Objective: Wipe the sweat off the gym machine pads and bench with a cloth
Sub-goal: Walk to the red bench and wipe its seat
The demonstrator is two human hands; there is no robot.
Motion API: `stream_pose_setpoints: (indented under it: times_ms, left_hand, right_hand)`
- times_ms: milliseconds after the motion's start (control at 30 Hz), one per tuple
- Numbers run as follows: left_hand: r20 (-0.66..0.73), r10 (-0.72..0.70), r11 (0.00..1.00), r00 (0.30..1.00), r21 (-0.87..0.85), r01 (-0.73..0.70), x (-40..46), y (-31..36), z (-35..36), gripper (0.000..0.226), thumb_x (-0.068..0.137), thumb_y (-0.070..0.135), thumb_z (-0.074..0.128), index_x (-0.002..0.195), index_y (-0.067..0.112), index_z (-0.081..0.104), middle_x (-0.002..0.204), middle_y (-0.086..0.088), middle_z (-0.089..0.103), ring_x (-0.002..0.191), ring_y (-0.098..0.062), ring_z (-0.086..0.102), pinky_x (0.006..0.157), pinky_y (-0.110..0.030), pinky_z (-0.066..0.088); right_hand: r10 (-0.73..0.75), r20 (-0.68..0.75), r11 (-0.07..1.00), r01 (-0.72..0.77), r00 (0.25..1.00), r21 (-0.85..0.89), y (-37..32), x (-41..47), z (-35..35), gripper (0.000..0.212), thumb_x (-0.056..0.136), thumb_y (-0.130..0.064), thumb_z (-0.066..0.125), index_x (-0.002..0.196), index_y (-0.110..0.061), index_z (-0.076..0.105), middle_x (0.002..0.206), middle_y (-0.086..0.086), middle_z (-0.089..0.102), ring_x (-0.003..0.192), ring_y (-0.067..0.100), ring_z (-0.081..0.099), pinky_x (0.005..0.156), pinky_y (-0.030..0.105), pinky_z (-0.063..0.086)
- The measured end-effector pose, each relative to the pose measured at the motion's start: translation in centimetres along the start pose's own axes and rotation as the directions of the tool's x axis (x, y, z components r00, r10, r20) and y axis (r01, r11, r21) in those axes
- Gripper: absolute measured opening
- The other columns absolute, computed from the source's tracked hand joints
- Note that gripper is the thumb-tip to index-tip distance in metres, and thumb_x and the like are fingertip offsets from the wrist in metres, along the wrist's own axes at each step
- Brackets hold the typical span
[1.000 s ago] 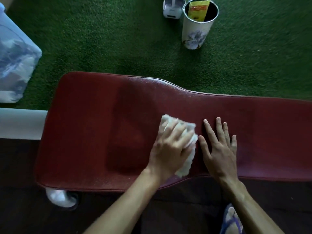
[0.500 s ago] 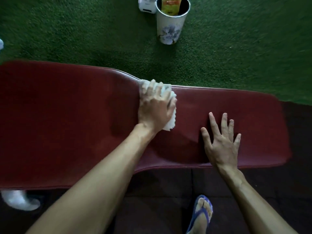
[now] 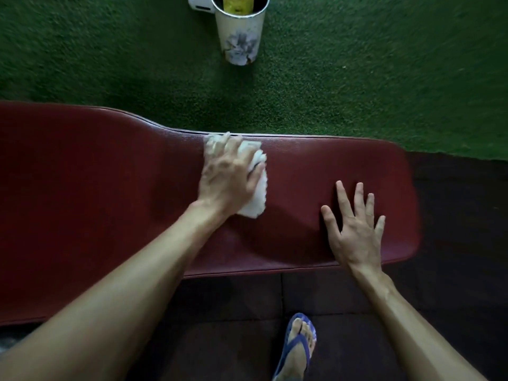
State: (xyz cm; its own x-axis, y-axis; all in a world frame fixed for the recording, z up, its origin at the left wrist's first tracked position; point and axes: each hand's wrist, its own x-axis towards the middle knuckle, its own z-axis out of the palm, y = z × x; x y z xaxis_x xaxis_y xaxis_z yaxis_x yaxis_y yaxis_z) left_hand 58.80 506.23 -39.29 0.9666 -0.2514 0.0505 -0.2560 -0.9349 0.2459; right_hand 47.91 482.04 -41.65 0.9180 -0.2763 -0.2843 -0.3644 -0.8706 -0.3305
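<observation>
A long dark-red padded bench (image 3: 96, 188) runs across the view from the left edge to a rounded end at the right. My left hand (image 3: 228, 177) presses a folded white cloth (image 3: 257, 199) flat on the pad near its far edge; the cloth shows past my fingertips and beside my thumb. My right hand (image 3: 354, 229) lies flat on the narrow right part of the bench, fingers spread, holding nothing.
Green artificial turf (image 3: 384, 64) lies beyond the bench. A white flower-printed bin (image 3: 240, 34) with a yellow packet inside stands on it, a small white device (image 3: 199, 2) beside it. Dark floor tiles (image 3: 453, 270) lie nearer me, with my foot in a blue flip-flop (image 3: 298, 347).
My left hand slid the cloth from the near middle of the pad to its far edge, then slightly rightward. The view shifted right, showing the bench's right end. My right hand stayed planted.
</observation>
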Motion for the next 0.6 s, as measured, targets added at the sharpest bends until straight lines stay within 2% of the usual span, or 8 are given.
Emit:
stream_pose_setpoints:
  times_ms: [133,233,300,367,433,533,600]
  left_hand:
    - [0.020,0.013,1.000,1.000,0.020,-0.014,2.1,5.8,2.3,0.048,0.091,0.050,0.044,0.123,0.018,0.062,0.137,-0.011,0.057,0.137,-0.034,0.043,0.118,-0.056,0.024]
    - [0.041,0.152,0.988,0.988,-0.015,-0.152,-1.8,6.7,2.1,0.047,0.092,0.048,0.046,0.123,0.016,0.063,0.137,-0.009,0.056,0.138,-0.032,0.042,0.118,-0.053,0.026]
    - [0.071,0.284,0.959,0.956,-0.038,-0.282,-4.7,6.1,1.7,0.044,0.094,0.046,0.048,0.122,0.017,0.064,0.137,-0.008,0.057,0.138,-0.031,0.044,0.117,-0.053,0.028]
    - [0.077,0.348,0.937,0.934,-0.049,-0.345,-6.6,4.7,1.1,0.042,0.095,0.046,0.051,0.125,0.019,0.064,0.141,-0.008,0.055,0.140,-0.030,0.043,0.116,-0.052,0.031]
    - [0.041,0.299,0.953,0.953,-0.059,-0.296,-6.7,3.0,0.8,0.040,0.095,0.043,0.053,0.126,0.018,0.064,0.144,-0.010,0.052,0.141,-0.031,0.041,0.115,-0.052,0.032]
    - [-0.028,0.075,0.994,0.997,-0.075,-0.077,-3.6,2.7,1.1,0.041,0.094,0.042,0.053,0.124,0.016,0.063,0.143,-0.013,0.051,0.138,-0.033,0.041,0.116,-0.051,0.030]
    - [-0.059,-0.011,0.998,0.998,-0.069,0.006,-0.1,4.3,2.0,0.042,0.093,0.045,0.051,0.122,0.017,0.064,0.137,-0.010,0.056,0.134,-0.031,0.045,0.116,-0.049,0.030]
  right_hand:
    - [0.028,-0.003,0.999,-0.028,1.000,0.019,2.0,1.1,-0.6,0.068,0.094,-0.073,0.021,0.157,-0.049,0.008,0.171,0.001,-0.007,0.157,0.022,-0.011,0.124,0.059,-0.002]
    - [0.008,-0.030,0.999,-0.007,1.000,0.051,2.6,1.5,-0.2,0.071,0.090,-0.077,0.016,0.156,-0.051,0.010,0.171,-0.001,-0.006,0.157,0.021,-0.011,0.123,0.057,-0.004]
    - [0.005,-0.060,0.997,0.000,0.998,0.071,2.7,1.5,0.3,0.071,0.090,-0.076,0.017,0.156,-0.050,0.011,0.171,-0.001,-0.006,0.157,0.021,-0.011,0.123,0.056,-0.006]
    - [0.008,-0.081,0.996,0.000,0.997,0.090,2.7,1.5,0.4,0.070,0.091,-0.074,0.018,0.156,-0.050,0.012,0.171,-0.002,-0.006,0.157,0.019,-0.011,0.123,0.056,-0.007]
    - [0.002,-0.089,0.996,0.006,0.996,0.089,3.0,1.5,0.4,0.069,0.092,-0.073,0.018,0.157,-0.050,0.013,0.171,-0.004,-0.005,0.157,0.019,-0.010,0.123,0.056,-0.006]
    - [-0.031,-0.104,0.997,0.038,0.994,0.068,3.9,1.8,0.1,0.066,0.094,-0.071,0.019,0.156,-0.049,0.015,0.170,-0.007,-0.002,0.157,0.016,-0.007,0.122,0.056,-0.007]
    - [-0.048,-0.114,0.997,0.054,0.992,0.054,4.8,2.1,0.0,0.067,0.093,-0.070,0.019,0.156,-0.049,0.017,0.170,-0.008,-0.002,0.157,0.014,-0.006,0.122,0.054,-0.009]
